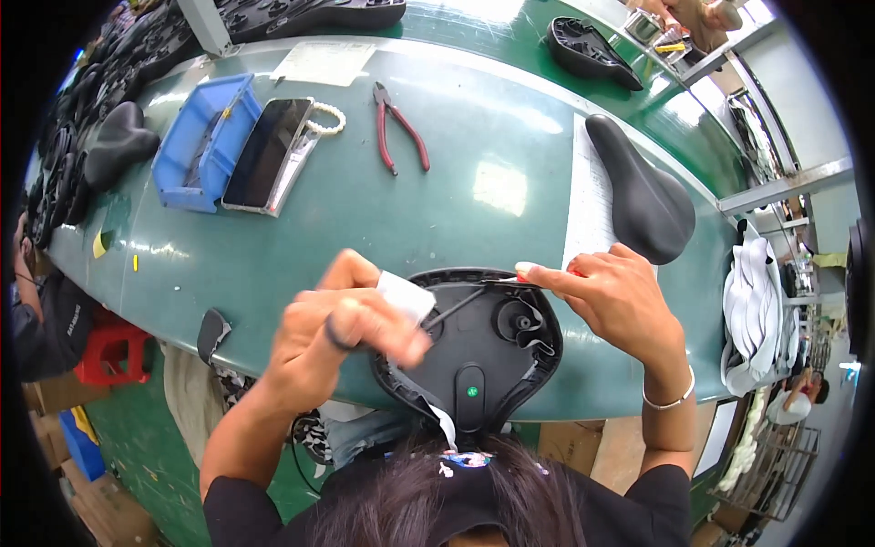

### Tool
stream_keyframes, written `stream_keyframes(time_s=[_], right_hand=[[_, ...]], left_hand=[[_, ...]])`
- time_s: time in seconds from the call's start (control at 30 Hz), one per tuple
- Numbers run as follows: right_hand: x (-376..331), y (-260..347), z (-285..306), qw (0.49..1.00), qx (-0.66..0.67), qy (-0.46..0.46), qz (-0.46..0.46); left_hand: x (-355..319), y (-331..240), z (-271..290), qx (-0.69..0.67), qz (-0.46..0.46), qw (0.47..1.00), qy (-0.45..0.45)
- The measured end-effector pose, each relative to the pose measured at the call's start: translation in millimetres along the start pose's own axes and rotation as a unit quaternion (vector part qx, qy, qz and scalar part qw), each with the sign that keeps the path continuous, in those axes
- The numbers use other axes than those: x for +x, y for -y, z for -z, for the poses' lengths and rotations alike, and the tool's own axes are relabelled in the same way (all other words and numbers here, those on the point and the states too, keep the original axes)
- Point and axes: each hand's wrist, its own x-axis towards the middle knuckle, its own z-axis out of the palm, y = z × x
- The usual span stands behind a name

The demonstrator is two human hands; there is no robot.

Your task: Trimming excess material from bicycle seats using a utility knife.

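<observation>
Fingers of your left hand (351, 324) pinch white tape (406, 296) on the upturned saddle (483, 351); your right hand (620, 296) pinches a red-handled tool (538, 271).

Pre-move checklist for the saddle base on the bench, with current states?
1. Upside-down saddle base rests on the green table at its near edge: ok.
2. Left hand presses on the base's left side, holding a white piece: ok.
3. Right hand holds a red-handled tool with its thin shaft reaching into the base: ok.
4. Tool tip seated where it should be: cannot tell, the left hand hides it.
5. Red pliers lie apart from both hands, farther up the table: ok.
6. White strip hangs loose at the base's near end: not ok.
</observation>
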Motion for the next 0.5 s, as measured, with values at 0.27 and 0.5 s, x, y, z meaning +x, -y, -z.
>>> stream_keyframes(time_s=[0.27,0.5], right_hand=[[-69,52,2,0.989,-0.032,0.05,-0.136],[-71,53,8,0.983,0.04,0.046,-0.175]], left_hand=[[23,1,77,-0.284,-0.025,0.957,-0.06],[101,22,-6,0.434,0.092,0.828,0.343]])
